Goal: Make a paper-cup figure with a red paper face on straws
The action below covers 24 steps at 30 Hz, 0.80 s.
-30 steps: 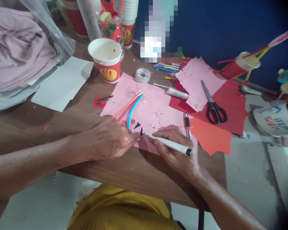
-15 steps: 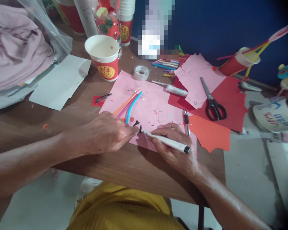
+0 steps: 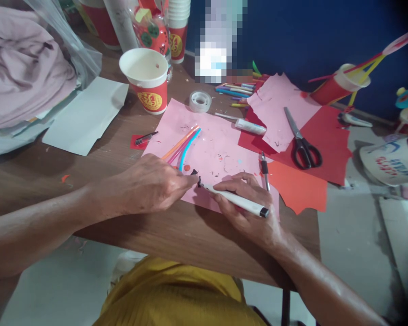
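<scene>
Right hand (image 3: 246, 210) clenched around white marker (image 3: 236, 203), left hand (image 3: 153, 185) curled beside its tip, over pink paper (image 3: 212, 140)

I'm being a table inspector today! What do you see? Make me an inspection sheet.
Surface: wooden table, with small paper bits on it.
Job's things: right hand grips a white marker, its black tip at a pink paper sheet; left hand has its fingertips beside a small black paper scrap.
Clutter: black-handled scissors, tape roll, colored straws, red paper, paper cup.
Hands: both in view, over the sheet's near edge.
Cables: nothing seen.
Surroundings: dark blue wall behind, pink cloth at left.
</scene>
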Motion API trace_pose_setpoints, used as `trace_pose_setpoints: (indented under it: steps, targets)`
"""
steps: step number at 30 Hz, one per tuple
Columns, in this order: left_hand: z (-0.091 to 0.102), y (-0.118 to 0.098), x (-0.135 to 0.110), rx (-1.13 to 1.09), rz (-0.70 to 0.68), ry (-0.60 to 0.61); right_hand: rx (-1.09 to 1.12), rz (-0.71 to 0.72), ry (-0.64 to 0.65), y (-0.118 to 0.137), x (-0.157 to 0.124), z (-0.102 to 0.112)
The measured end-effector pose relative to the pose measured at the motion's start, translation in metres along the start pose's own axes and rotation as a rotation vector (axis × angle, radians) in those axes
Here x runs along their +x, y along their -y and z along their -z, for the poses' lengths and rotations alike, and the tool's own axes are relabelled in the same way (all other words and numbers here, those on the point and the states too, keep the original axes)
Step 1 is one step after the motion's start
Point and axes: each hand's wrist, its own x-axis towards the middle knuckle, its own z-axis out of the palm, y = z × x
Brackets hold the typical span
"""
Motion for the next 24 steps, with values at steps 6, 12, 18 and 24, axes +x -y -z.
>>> trace_pose_setpoints:
  steps: [6,12,18,24]
  targets:
    - [0.009,-0.004,0.008,0.069,0.018,0.121,-0.005,0.015,0.006,-0.001,-0.001,0.001]
    - [0.007,-0.004,0.014,0.06,0.035,0.179,-0.004,0.025,0.005,-0.001,0.0,-0.001]
    - [0.009,-0.007,0.016,0.132,0.021,0.243,-0.018,0.044,-0.006,-0.003,-0.002,-0.002]
    - [0.008,-0.007,0.017,0.153,0.001,0.287,-0.032,0.078,-0.013,-0.002,-0.002,0.0]
